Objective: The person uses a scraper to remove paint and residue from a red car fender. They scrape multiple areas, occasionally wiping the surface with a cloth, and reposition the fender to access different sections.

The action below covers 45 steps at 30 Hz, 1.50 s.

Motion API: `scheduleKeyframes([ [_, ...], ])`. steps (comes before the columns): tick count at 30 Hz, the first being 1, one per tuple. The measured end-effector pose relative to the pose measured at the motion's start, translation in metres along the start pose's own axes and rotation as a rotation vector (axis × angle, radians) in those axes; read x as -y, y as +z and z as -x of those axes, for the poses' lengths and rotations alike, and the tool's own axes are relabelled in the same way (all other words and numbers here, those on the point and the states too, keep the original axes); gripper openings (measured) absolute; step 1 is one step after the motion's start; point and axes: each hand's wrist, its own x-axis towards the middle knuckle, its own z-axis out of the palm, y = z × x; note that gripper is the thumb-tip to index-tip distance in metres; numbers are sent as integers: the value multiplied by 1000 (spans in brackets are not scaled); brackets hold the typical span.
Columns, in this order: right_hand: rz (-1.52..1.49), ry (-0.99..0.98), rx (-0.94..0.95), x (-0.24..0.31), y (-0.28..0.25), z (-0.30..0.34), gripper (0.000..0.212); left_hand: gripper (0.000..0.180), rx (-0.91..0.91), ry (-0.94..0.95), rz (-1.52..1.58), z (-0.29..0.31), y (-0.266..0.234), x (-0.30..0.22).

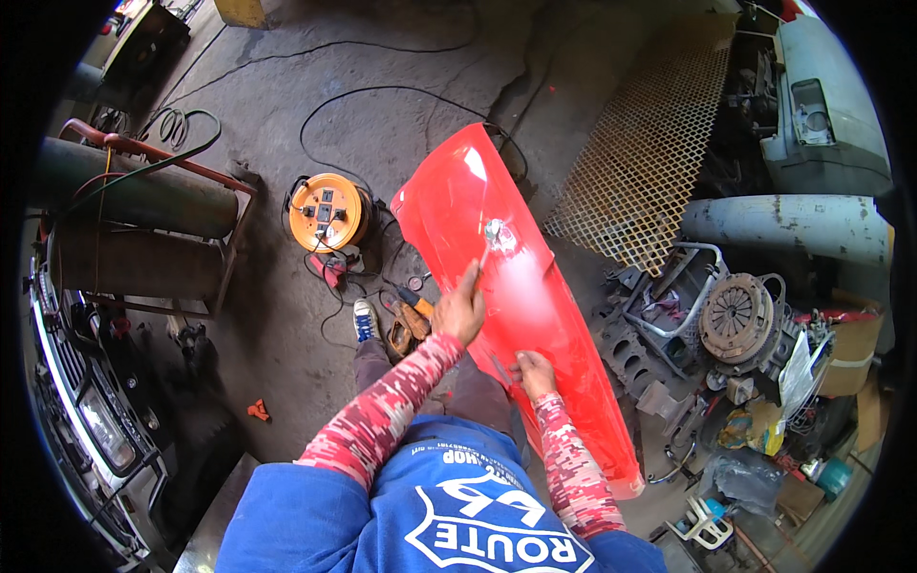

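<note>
A long red car body panel [540, 320] lies slantwise in front of me, glossy, with a whitish, dulled area. Near its upper middle is a small pale grey-white patch [501, 237]. My left hand [460, 307] is closed round a thin, flat tool that looks like a putty knife [484, 256], its tip reaching the patch. Lower down, close to the panel's left edge, my right hand [533, 373] is closed on a small thin greyish blade-like piece [501, 367]. The exact kind of that piece is too small to make out.
An orange cable reel [327, 212] stands left of the panel, its black cords trailing over the floor. An orange-and-black power tool [414, 300] lies by my shoe. Gas cylinders [143, 191] on a cart fill the left; expanded metal mesh [650, 143] and a clutch plate [737, 318] are right.
</note>
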Motion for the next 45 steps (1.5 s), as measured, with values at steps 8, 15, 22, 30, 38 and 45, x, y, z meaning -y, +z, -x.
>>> scheduleKeyframes([
  [8, -328, -303, 114, 104, 63, -34, 40, 58, 117, 37, -151, -7, 13, -1],
  [15, -350, -243, 79, 148, 62, -38, 52, 54, 315, -204, 776, -25, -1, -19],
  [22, -425, -144, 89, 147, 67, -16, 53, 55, 55, -209, 150, -29, 0, -19],
  [30, 104, -173, 174, 79, 24, 6, 47, 50, -32, -317, 93, -70, -51, 76],
  [38, -121, -75, -111, -5, -25, 18, 47, 52, -57, -703, -47, 58, -118, 257],
  [45, -85, 67, -294, -77, 18, 95, 55, 40, 4, -966, 116, 147, -194, 407],
])
